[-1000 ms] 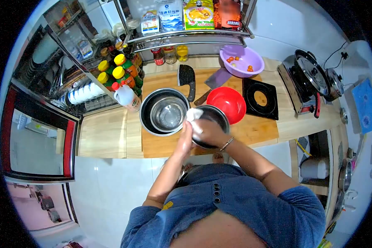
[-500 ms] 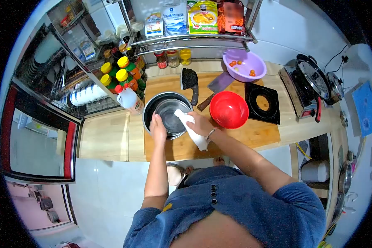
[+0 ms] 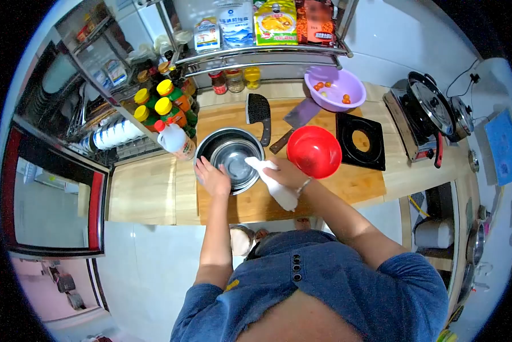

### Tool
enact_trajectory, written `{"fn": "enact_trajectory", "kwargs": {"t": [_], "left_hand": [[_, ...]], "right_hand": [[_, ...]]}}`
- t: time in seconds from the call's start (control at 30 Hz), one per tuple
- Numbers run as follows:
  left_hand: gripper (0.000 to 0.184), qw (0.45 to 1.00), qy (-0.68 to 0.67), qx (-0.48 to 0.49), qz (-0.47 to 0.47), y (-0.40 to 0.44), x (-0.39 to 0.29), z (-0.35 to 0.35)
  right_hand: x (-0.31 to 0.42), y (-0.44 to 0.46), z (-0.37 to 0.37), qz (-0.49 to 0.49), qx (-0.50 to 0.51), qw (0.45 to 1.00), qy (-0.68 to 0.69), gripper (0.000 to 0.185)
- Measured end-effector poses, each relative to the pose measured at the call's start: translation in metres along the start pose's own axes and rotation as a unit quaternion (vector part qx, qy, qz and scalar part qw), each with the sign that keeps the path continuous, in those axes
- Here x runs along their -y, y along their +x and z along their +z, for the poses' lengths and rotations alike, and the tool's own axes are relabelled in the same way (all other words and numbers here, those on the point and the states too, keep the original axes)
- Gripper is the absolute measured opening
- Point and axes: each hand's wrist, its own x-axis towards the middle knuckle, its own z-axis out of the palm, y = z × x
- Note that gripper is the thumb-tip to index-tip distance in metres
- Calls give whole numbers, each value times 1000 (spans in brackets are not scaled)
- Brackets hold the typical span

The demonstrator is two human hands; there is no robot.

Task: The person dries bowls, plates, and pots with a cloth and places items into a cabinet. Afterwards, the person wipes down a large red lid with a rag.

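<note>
Two metal bowls sit nested on the wooden cutting board: a smaller shiny bowl (image 3: 233,154) rests inside a larger steel bowl (image 3: 209,138). My left hand (image 3: 214,179) lies against the near left rim of the bowls, its fingers spread and stretched out. In my right hand (image 3: 290,174) is a white cloth (image 3: 280,194), bunched at the right rim and hanging down toward me. Just right of that hand stands a red bowl (image 3: 314,151). Behind the bowls lie a black-bladed cleaver (image 3: 258,110) and a second cleaver with a wooden handle (image 3: 301,114).
A purple basin (image 3: 347,91) with cherry tomatoes stands at the back. Right of the red bowl is a black square stove part (image 3: 361,142), then a portable gas stove (image 3: 407,125). Bottles (image 3: 173,139) crowd the left, and a metal rack (image 3: 261,55) holds seasoning packets.
The smaller bowl has gone down into the larger one. My left hand's fingers have spread over the rim, and my right hand has drawn the cloth slightly right and toward me.
</note>
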Motion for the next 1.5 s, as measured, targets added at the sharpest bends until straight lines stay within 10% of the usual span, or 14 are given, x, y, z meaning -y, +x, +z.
{"fn": "enact_trajectory", "kwargs": {"t": [0.13, 0.23, 0.27, 0.43, 0.53, 0.7, 0.83, 0.97, 1.03, 1.1, 1.23, 1.33, 1.4, 1.5], "left_hand": [[59, 945, -82, -107, 298, -14, -44, -7], [56, 887, -75, 177, 420, -38, -117, -25], [52, 840, 41, 63, 537, -45, -105, 33], [45, 788, 28, 210, 578, -60, -139, 60], [41, 725, 180, 401, 531, -49, -153, 58], [25, 842, -265, 379, 278, -53, -156, 39], [22, 744, -424, 496, 146, -65, -164, 8], [27, 686, -542, 476, 96, -68, -163, -41], [28, 696, -540, 461, 107, -70, -150, -54], [29, 595, -680, 428, 42, -74, -139, -61], [48, 440, -844, 303, -39, -83, -152, -76], [47, 429, -862, 253, -97, -80, -147, -80], [44, 435, -865, 221, -118, -77, -146, -86], [42, 448, -866, 215, -63, -79, -149, -95]], "right_hand": [[7, -53, -50, 97, -70, 987, 105, 31], [-29, -81, -82, 109, -177, 976, 62, 34], [-36, -90, -91, 130, -196, 970, 65, 33], [-59, -119, -111, 183, -277, 932, 147, 34], [-60, -131, -116, 232, -315, 910, 134, 34], [-41, -131, -123, 34, -408, 911, -56, 36], [7, -102, -102, -178, -288, 874, -349, 32], [59, -79, -131, -193, -258, 888, -327, 32], [66, -65, -147, -75, -122, 920, 364, 36], [49, -58, -163, 75, -97, 881, 458, 36], [56, -64, -118, -35, -176, 753, 634, 41], [36, -74, -59, -59, -324, 910, 250, 42], [56, -79, -34, -135, -401, 905, -50, 61], [84, -84, -47, -204, -392, 895, -67, 54]]}}
